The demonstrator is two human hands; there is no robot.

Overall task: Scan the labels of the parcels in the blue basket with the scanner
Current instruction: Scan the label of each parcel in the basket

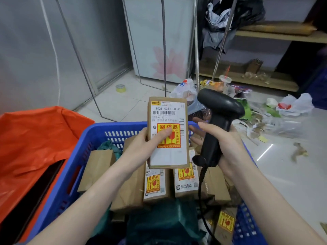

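Note:
My left hand (145, 145) holds a brown cardboard parcel (168, 110) upright above the blue basket (83, 152). The parcel's white label with a barcode and a red-and-yellow fragile sticker faces me, and my thumb lies on the sticker. My right hand (224, 144) grips the handle of a black scanner (217, 114) just right of the parcel. The scanner's head points up and left, and its cable hangs into the basket. Several more brown parcels (185, 179) with similar labels lie in the basket, along with dark green bags (159, 225).
An orange bag (35, 138) lines a bin left of the basket. Litter and plastic bags (293, 103) lie on the white floor at right. A metal rack's legs (164, 50), a white cabinet (159, 38) and wooden shelves (265, 36) stand behind. A tape roll (120, 88) sits on the floor.

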